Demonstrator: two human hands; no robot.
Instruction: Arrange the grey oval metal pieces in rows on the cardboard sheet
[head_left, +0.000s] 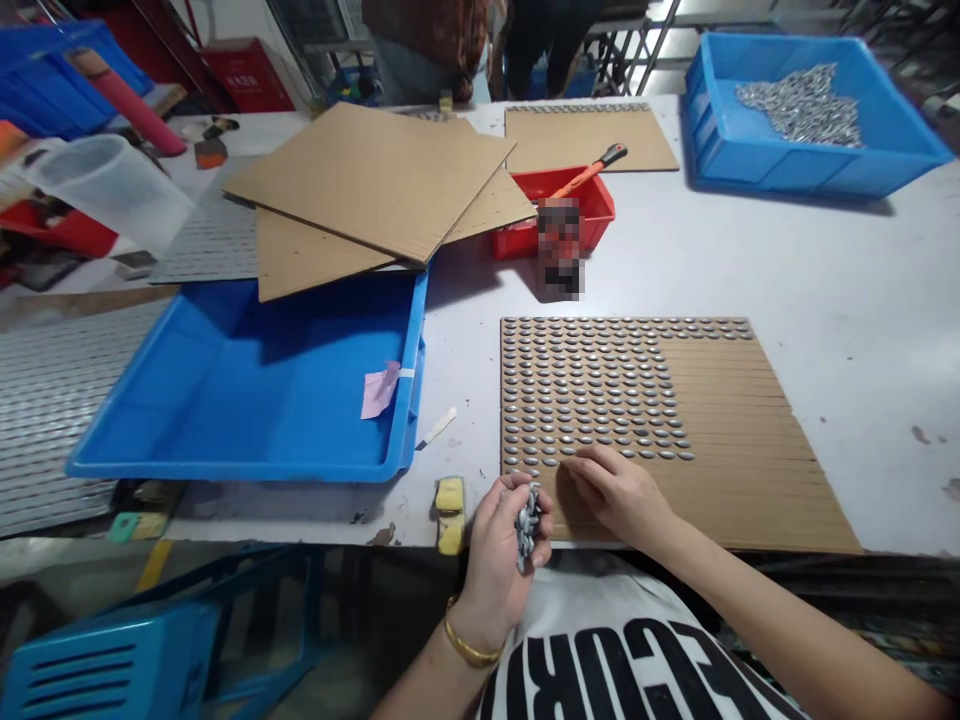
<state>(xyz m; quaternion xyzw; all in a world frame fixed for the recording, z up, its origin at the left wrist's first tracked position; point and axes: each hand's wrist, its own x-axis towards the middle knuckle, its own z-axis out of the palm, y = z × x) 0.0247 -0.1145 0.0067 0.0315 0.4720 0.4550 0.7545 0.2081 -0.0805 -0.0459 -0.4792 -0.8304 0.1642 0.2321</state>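
My left hand [491, 545] is closed round a handful of small grey oval metal pieces [529, 525], just off the near left corner of a cardboard sheet [742, 440]. Rows of the same oval pieces [585, 385] stand on the sheet's left and middle, and one row runs along its far edge. My right hand [619, 495] is over the sheet below the nearest rows, its fingers pinched together against the cardboard. Whatever lies between those fingertips is hidden. Thin lines cross the bare cardboard on the right.
A blue tray [411, 400] stands left, with stacked cardboard sheets [360, 180] across its far end. Beyond my sheet are a red bin [600, 205] with an orange-handled tool and a blue crate [787, 175] of metal pieces. Yellow blocks [450, 515] lie near the front edge. People stand behind the table.
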